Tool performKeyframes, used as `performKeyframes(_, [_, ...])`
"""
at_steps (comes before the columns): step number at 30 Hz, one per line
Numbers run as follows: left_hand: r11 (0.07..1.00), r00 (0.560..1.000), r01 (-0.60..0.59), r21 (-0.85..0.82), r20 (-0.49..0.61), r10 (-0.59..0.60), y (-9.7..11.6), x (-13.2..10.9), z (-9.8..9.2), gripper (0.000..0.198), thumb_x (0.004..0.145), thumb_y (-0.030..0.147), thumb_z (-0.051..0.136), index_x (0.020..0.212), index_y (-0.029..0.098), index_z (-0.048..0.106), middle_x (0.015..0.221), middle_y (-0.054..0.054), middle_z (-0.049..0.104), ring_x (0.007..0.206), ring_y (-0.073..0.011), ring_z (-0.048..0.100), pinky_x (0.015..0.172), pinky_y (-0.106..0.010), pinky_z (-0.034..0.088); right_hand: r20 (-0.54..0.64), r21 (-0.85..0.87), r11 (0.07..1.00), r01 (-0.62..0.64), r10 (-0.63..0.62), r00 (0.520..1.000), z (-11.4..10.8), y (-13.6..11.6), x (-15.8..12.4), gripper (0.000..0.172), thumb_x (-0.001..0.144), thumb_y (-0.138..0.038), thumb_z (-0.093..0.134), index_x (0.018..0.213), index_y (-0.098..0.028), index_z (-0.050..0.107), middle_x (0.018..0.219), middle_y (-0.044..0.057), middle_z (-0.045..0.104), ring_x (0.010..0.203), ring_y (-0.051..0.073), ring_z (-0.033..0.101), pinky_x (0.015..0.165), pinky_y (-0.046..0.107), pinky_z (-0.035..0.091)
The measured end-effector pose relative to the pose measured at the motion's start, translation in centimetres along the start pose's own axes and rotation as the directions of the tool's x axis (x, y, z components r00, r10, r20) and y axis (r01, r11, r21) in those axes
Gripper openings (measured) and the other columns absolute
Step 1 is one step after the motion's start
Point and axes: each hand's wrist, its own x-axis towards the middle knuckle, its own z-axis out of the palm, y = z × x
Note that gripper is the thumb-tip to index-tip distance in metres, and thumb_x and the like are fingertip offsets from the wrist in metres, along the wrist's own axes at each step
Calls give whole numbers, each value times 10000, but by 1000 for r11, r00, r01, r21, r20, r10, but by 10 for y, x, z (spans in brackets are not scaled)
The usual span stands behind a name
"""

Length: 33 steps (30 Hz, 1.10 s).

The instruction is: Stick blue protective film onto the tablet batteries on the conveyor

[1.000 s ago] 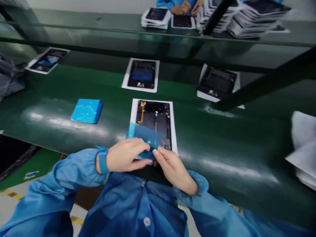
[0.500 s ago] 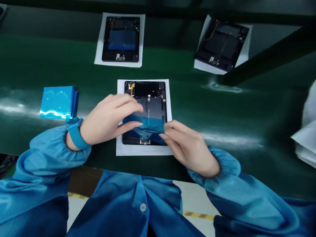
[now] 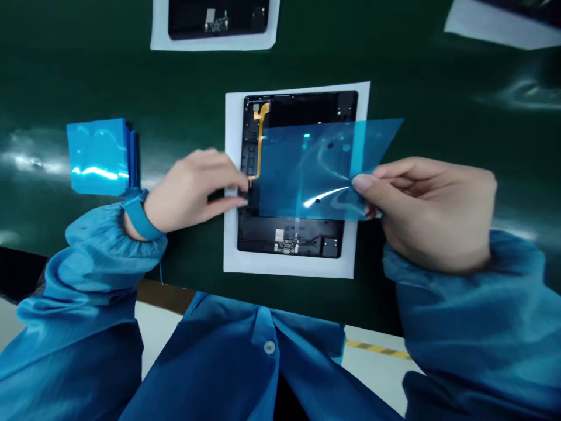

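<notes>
While the right hand (image 3: 432, 210) pinches blue film (image 3: 284, 169), the left hand (image 3: 188, 190) angles inward, thumb and fingers parted

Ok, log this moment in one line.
Right hand: pinching blue film over opened device | Left hand: open, by device's left edge | White sheet: under device

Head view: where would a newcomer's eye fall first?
Probably on the translucent blue plastic sheet, pinched in the right hand over the black rectangular device at the centre. Next, perhaps, the glossy bright-blue flat stack on the dark green table, left of the left hand.
</notes>
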Motion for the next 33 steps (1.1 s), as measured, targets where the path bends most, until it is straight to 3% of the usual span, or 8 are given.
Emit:
performKeyframes(3, [982,975,-127,-138,165,149,-12,-7,13,322,992,509,576,1019,230,733,956,-27,724,881,-179,637,754,-315,451,14,87,992,-88,87,996,2,12,1,88,755,-138,824,786,-141,742,601,7,687,422,71,541,392,183,435])
performKeyframes(6, [980,973,-79,-180,200,116,-13,-8,21,404,947,597,591,1030,232,742,972,-48,722,890,-193,622,749,-321,417,6,81,994,-78,78,997,5,12,-2,127,717,-121,853,768,-152,741,586,4,680,417,86,550,385,197,444])
performKeyframes(14, [969,978,4,-245,201,47,-12,-7,31,513,906,696,568,886,210,733,882,-44,704,837,-191,594,756,-338,378,-38,-92,996,1,-4,999,7,11,-3,146,698,-129,872,785,-162,759,581,8,667,430,110,574,381,212,466])
performKeyframes(19, [965,984,-21,-261,165,66,-13,-7,31,476,928,669,546,913,228,723,881,-32,703,810,-183,585,736,-332,363,-28,-155,988,9,-13,1000,6,8,-4,152,708,-112,867,809,-165,765,591,5,669,435,112,588,380,202,476])
performKeyframes(33, [965,980,-1,-263,191,53,-12,-6,29,438,925,656,577,923,239,711,879,-27,707,798,-188,593,726,-344,383,-30,-210,978,-2,-5,1000,6,2,-5,151,710,-145,879,794,-168,756,609,5,690,443,115,606,376,202,502])
